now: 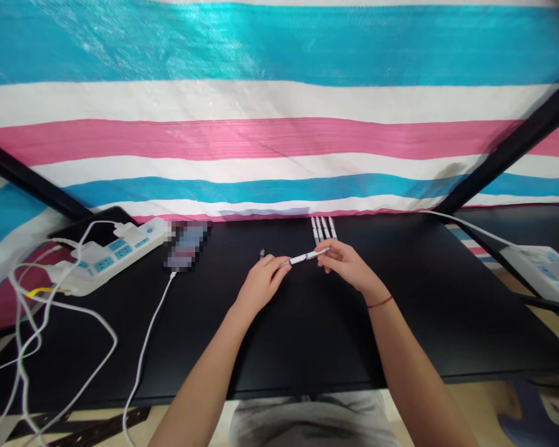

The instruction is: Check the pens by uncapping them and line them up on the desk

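1. Presently, the left hand (261, 282) grips one end of a white pen (302, 257), with the thumb and the fingers closed around it.
2. The right hand (347, 264) grips the other end of the same pen between the thumb and the fingertips, and its other fingers are curled below. A thin red string bracelet (379, 302) goes around this wrist.
3. The white pen is slim and cylindrical, with a narrow dark band near its middle. It is held above the black table (307, 335), slightly tilted, its right end a little farther from the body.
4. Four white pens (323, 228) lie side by side, almost parallel, just beyond the right hand. Their lower ends are partly hidden by it.
5. A small dark object (261, 253) is just beyond the left hand; it is too small to tell what it is.
6. The table has a flat, smooth, matte surface. Behind it hangs a striped plastic sheet (279, 143), slightly wrinkled and shiny, in blue, white and pink.
7. To the left lie a smartphone (186, 245), its screen blurred, with a white cable (145, 341), and a long white power strip (116, 251) with blue socket faces and plugged adapters.
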The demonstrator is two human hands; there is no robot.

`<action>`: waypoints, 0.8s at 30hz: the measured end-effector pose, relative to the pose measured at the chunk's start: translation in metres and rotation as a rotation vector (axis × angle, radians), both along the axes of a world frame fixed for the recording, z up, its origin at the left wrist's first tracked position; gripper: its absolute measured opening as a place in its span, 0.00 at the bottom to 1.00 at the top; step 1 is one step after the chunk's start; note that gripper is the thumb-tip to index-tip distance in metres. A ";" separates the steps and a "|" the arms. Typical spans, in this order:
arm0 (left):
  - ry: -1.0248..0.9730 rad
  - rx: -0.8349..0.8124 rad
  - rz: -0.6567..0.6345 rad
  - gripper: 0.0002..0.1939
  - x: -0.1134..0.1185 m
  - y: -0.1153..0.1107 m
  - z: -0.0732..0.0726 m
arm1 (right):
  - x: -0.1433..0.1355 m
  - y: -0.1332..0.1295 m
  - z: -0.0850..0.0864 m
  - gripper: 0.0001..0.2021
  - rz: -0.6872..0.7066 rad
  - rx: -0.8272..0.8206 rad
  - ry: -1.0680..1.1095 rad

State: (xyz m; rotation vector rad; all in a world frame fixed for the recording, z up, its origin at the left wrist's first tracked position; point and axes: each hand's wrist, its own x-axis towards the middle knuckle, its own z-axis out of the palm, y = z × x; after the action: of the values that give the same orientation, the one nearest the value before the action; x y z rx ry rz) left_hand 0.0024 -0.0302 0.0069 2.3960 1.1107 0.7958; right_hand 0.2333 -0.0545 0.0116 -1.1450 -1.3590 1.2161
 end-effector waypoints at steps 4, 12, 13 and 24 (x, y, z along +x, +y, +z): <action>0.001 -0.040 -0.004 0.14 -0.001 0.000 0.000 | -0.001 0.001 -0.002 0.17 -0.049 -0.081 -0.092; -0.014 -0.162 0.043 0.10 -0.002 -0.003 0.004 | -0.002 0.001 0.001 0.17 -0.090 -0.058 -0.003; -0.017 -0.158 0.040 0.10 -0.002 -0.003 0.005 | -0.002 0.000 0.001 0.18 -0.096 -0.086 -0.003; -0.071 -0.074 0.056 0.09 -0.004 0.002 0.001 | -0.003 0.000 0.001 0.19 -0.094 -0.152 0.037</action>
State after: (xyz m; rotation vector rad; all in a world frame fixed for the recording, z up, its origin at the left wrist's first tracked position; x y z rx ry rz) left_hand -0.0018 -0.0280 0.0075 2.2666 1.1634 0.8365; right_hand 0.2305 -0.0541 0.0130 -1.2722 -1.1880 1.2827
